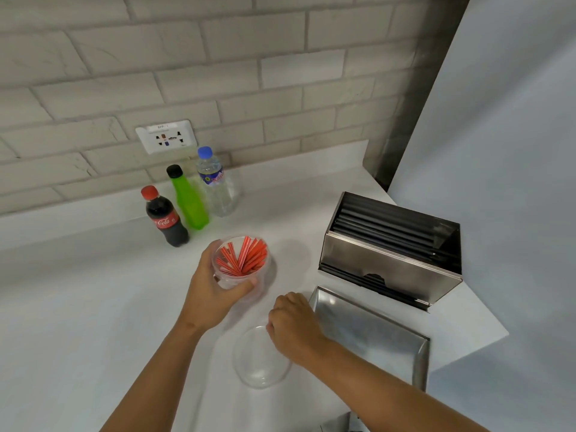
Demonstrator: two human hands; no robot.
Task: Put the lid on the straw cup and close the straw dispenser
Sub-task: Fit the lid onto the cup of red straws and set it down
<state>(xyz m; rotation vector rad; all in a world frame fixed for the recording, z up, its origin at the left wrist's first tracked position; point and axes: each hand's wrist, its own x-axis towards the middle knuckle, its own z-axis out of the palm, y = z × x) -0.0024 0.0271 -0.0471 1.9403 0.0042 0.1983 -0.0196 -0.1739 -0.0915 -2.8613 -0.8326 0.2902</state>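
A clear plastic cup (pixel 260 280) with several red-and-white striped straws (pixel 243 254) stands on the white counter, and my left hand (pixel 212 288) grips its side. The clear round lid (pixel 258 363) lies flat on the counter in front of the cup. My right hand (pixel 293 322) pinches the lid's far right edge. To the right stands the steel straw dispenser (pixel 389 260), open on top and filled with black straws (pixel 383 226). Its flat steel lid (pixel 371 335) lies on the counter in front of it, just right of my right hand.
A cola bottle (pixel 165 219), a green bottle (pixel 188 201) and a water bottle (pixel 218 188) stand behind the cup by the brick wall. A wall socket (pixel 166 137) sits above them. The counter's edge (pixel 486 335) runs close to the dispenser's right side.
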